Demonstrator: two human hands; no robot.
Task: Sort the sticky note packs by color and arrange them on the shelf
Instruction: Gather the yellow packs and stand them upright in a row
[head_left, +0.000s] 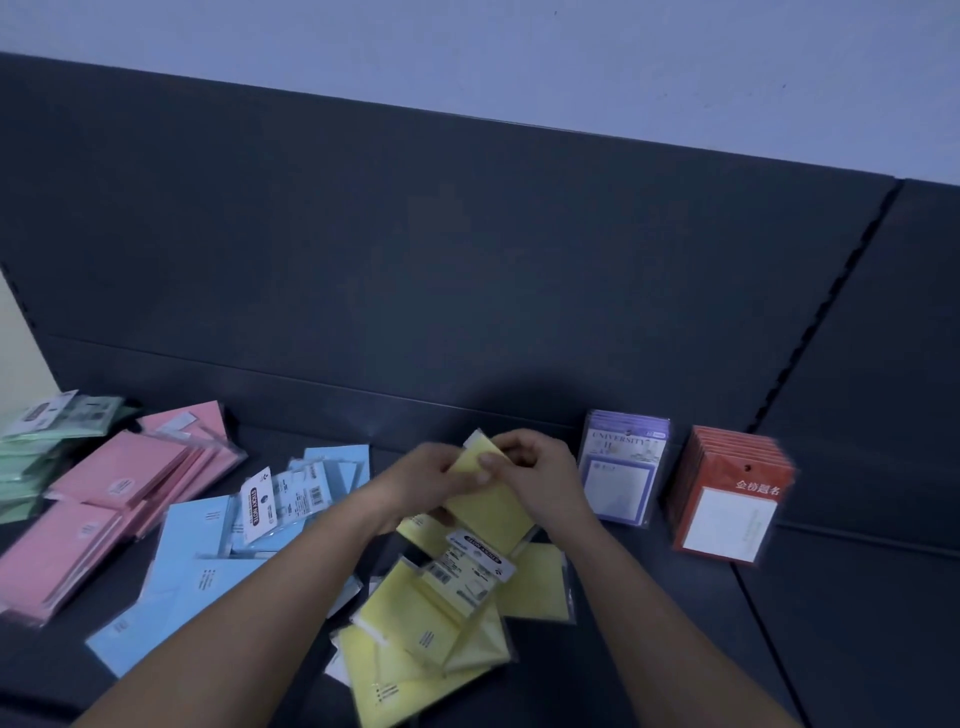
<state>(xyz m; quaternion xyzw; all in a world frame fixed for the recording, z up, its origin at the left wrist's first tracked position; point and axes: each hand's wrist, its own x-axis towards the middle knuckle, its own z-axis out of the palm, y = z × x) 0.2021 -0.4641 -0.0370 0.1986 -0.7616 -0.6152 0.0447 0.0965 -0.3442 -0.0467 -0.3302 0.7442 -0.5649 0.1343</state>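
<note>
Both hands hold one yellow sticky note pack (488, 506) above the dark shelf (831, 623), its labelled end pointing toward me. My left hand (434, 475) grips its far left edge and my right hand (535, 465) pinches its far top corner. Below them lies a loose heap of yellow packs (431, 623). Blue packs (208, 561) are scattered to the left, then pink packs (119, 493), then green packs (41, 447) at the far left. To the right, purple packs (623, 467) and red packs (727, 493) stand upright in neat rows.
The dark back panel (467, 260) of the shelf rises behind all the packs. A slotted upright (831, 291) runs diagonally at the right, with another shelf section (883, 597) past it. A pale wall (519, 52) shows above.
</note>
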